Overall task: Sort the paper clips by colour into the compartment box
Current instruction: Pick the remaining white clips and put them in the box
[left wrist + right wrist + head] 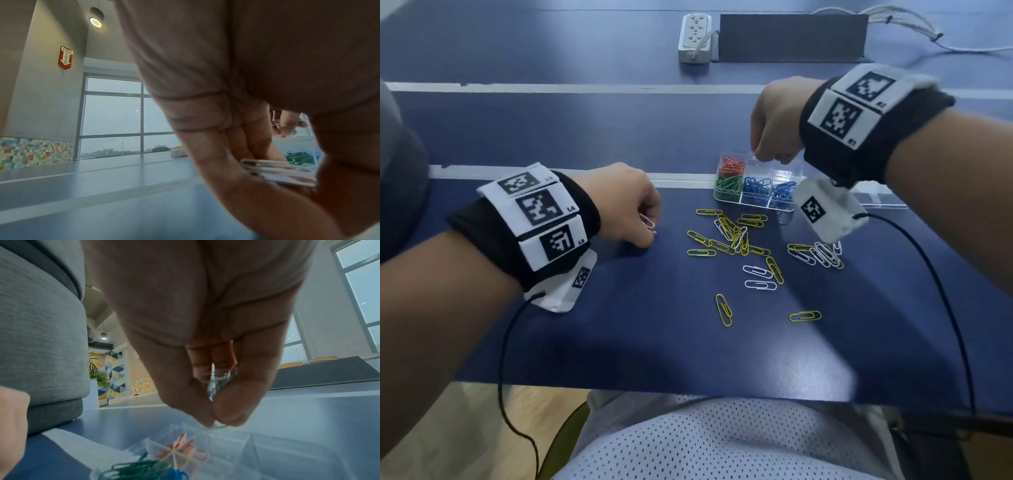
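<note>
The clear compartment box (787, 171) sits at the back right of the blue table (619, 325). It holds red clips (732, 163), green clips (728, 185) and blue clips (756, 186). My right hand (767, 158) hovers over the box's back middle compartment and pinches a few white clips (220, 382) between thumb and fingers. My left hand (650, 229) rests on the table to the left, its fingers curled round a small bunch of white clips (277, 172). Loose yellow clips (726, 236) and white clips (825, 255) lie scattered in front of the box.
A white power strip (695, 37), a grey panel (791, 37) and cables (914, 31) lie at the back. The box's clear lid (883, 202) lies flat to its right. The table's front edge (688, 394) is just above my lap.
</note>
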A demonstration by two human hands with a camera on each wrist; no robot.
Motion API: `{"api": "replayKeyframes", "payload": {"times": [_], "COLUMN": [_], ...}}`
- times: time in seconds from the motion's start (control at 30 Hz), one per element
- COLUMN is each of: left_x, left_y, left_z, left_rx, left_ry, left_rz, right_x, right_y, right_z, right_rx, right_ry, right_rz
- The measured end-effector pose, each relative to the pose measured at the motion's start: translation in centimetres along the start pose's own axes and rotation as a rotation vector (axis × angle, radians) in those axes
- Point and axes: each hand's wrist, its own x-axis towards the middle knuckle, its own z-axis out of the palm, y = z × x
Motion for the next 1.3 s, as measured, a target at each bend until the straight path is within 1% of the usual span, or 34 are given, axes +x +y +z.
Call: {"api": "replayKeyframes", "payload": {"times": [0.07, 0.17, 0.27, 0.37, 0.47, 0.53, 0.63, 0.77, 1.07, 1.17, 1.3], "left_x": [0.1, 0.6, 1.8, 3.3, 4.9, 5.9, 7.0, 8.0, 8.6, 8.3, 7.4], "left_y": [0.3, 0.9, 1.8, 3.5, 5.4, 6.7, 8.5, 10.1, 11.0, 10.8, 10.2], "left_z": [-0.3, -1.0, -2.0, -3.2, -4.1, -4.5, -4.9, -4.8, -4.2, -4.2, -4.0], "left_rx": [0.003, -0.018, -0.092, -0.178, -0.235, -0.204, -0.101, 0.001, -0.009, -0.012, -0.014], "left_ry": [0.009, 0.054, 0.097, 0.153, 0.203, 0.243, 0.264, 0.264, 0.284, 0.293, 0.301], "left_rz": [0.011, 0.039, 0.093, 0.15, 0.178, 0.194, 0.217, 0.239, 0.268, 0.262, 0.291], "right_x": [0.3, 0.2, 0.0, -0.4, -1.0, -1.5, -2.3, -3.5, -4.4, -4.7, -5.9], "right_y": [0.1, 0.1, 0.3, 0.6, 1.3, 2.1, 3.6, 5.4, 7.5, 7.5, 7.1], "right_z": [0.1, 0.0, -0.1, -0.1, -0.2, -0.4, -0.5, -0.2, 0.7, 1.1, 1.8], "right_rx": [0.049, 0.051, 0.075, 0.121, 0.201, 0.246, 0.236, 0.211, 0.21, 0.157, 0.06], "right_ry": [-0.015, -0.016, -0.018, 0.029, 0.098, 0.151, 0.206, 0.229, 0.194, 0.151, 0.027], "right_rz": [-0.02, -0.05, -0.045, -0.047, -0.068, -0.064, -0.06, -0.024, -0.006, -0.006, 0.009]}}
